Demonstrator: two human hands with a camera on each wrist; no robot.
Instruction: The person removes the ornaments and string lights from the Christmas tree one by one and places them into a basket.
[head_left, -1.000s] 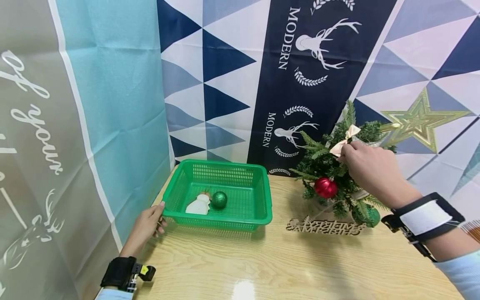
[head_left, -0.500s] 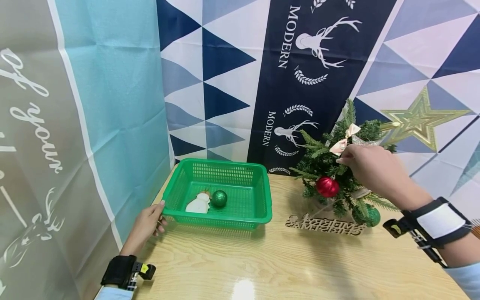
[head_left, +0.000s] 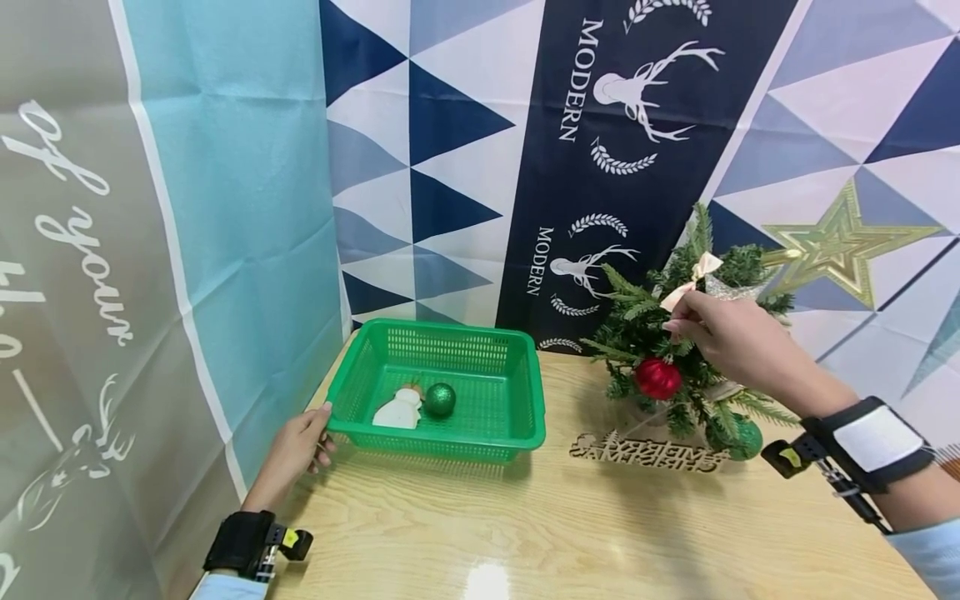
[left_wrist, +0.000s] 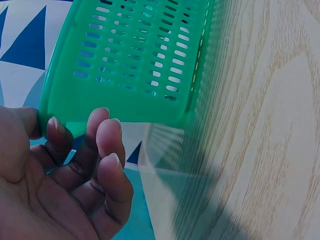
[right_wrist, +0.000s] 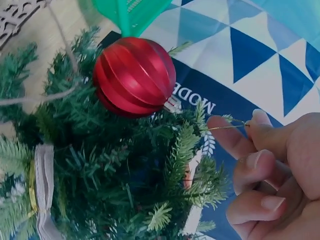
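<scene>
A: Where is the red bauble?
B: Hanging low on the small tree; the right hand pinches its thin gold thread above it.

A: And the left hand?
B: Its fingers curl round the near left corner of the green basket, which holds a green ball and a white snowman.

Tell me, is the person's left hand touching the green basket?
Touching. In the left wrist view the fingers of the left hand curl against the corner rim of the green basket, and the head view shows that hand at the basket's near left corner.
</scene>
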